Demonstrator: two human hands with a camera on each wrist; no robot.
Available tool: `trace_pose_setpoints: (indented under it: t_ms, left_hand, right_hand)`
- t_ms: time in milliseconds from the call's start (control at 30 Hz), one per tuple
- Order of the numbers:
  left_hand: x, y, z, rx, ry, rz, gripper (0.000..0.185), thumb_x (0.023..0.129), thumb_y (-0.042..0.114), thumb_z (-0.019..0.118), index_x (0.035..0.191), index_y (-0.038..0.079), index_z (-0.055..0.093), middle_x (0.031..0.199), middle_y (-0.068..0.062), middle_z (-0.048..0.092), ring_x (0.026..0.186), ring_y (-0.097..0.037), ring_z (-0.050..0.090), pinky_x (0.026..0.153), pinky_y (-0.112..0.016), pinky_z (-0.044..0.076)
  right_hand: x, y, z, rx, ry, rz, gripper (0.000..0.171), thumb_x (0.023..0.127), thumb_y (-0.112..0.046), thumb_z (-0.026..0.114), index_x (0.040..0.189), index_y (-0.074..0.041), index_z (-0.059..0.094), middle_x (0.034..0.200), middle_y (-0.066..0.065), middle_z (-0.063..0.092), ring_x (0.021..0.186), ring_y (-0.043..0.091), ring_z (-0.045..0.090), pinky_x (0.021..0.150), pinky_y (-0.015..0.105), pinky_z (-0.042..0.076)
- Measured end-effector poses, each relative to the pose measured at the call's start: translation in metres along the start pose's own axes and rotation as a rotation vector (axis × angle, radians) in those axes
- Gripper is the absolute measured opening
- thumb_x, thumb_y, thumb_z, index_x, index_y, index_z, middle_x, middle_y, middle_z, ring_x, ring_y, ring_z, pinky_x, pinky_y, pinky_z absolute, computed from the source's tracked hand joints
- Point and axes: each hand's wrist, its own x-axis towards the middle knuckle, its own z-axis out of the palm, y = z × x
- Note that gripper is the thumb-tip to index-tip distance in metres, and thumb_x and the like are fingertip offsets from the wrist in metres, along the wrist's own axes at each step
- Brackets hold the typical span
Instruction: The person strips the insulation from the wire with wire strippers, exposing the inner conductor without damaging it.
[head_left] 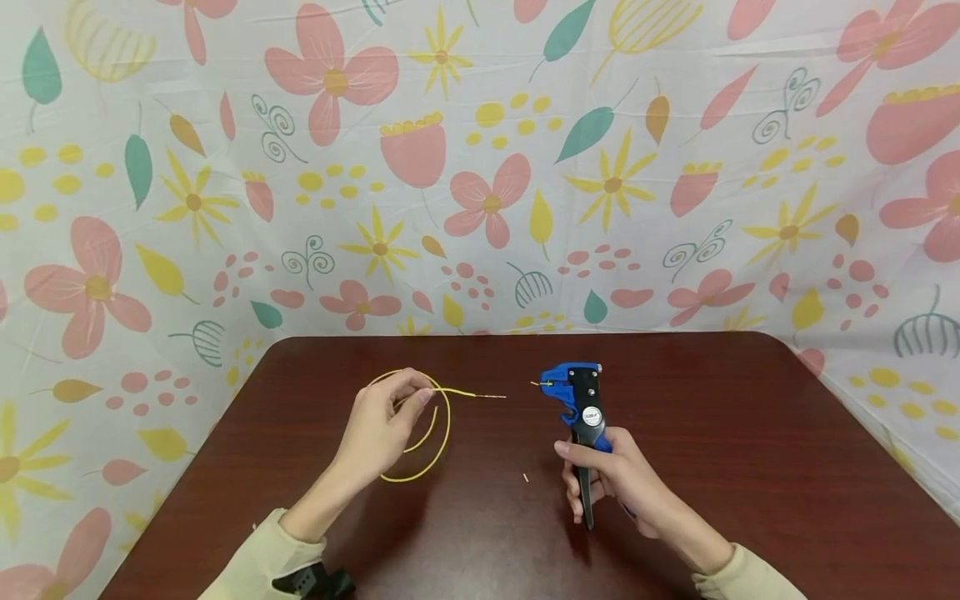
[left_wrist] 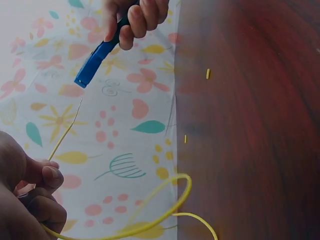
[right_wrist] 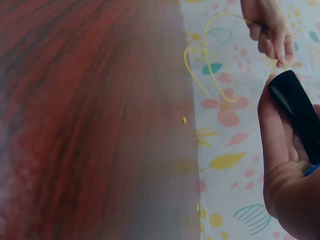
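My left hand point(head_left: 386, 421) pinches a yellow wire point(head_left: 447, 429) between thumb and fingers. The wire's stripped end point(head_left: 491, 397) points right, with thin bare strands showing. Behind the fingers the rest of the wire curls in a loose loop, seen also in the left wrist view. A blue and black wire stripper point(head_left: 583, 400) is gripped by my right hand point(head_left: 618, 479), its blue head up and facing left. A gap lies between the bare wire end and that head. In the right wrist view, a black handle point(right_wrist: 295, 112) of the stripper lies across the palm.
Short bits of yellow insulation, one nearer the front point(head_left: 526, 477) and one by the stripper's head point(head_left: 534, 383), show on the dark red-brown table point(head_left: 465, 550). Behind the table's back edge hangs a flower-patterned cloth point(head_left: 480, 283). A black watch-like strap point(head_left: 303, 579) circles my left sleeve.
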Motion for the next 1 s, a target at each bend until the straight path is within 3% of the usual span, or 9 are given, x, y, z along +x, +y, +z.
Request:
trace_pose_setpoints:
  t_ms: [367,1000]
  left_hand:
    - [-0.0002,-0.0025,0.0006,-0.054,0.018,-0.026,0.014,0.103,0.006,0.067,0.096,0.017,0.073,0.066,0.001,0.059,0.051,-0.011,0.046,0.048,-0.024,0.033]
    - [-0.0016,-0.0052,0.0027,-0.089,0.018,-0.042,0.015,0.103,0.004,0.066,0.094,0.015,0.071,0.063,0.004,0.055,0.051,-0.01,0.043,0.05,-0.024,0.032]
  right_hand:
    - [-0.0008,-0.0028,-0.0054,-0.024,0.014,0.018,0.033,0.109,-0.023,0.059,0.102,0.008,0.052,0.071,0.012,0.061,0.056,0.023,0.066,0.061,0.052,0.062]
    - [0.0021,0.0023,-0.0115,-0.034,-0.026,0.135,0.035,0.109,-0.028,0.06,0.104,0.006,0.052,0.073,0.013,0.062,0.056,0.025,0.065,0.062,0.049,0.062]
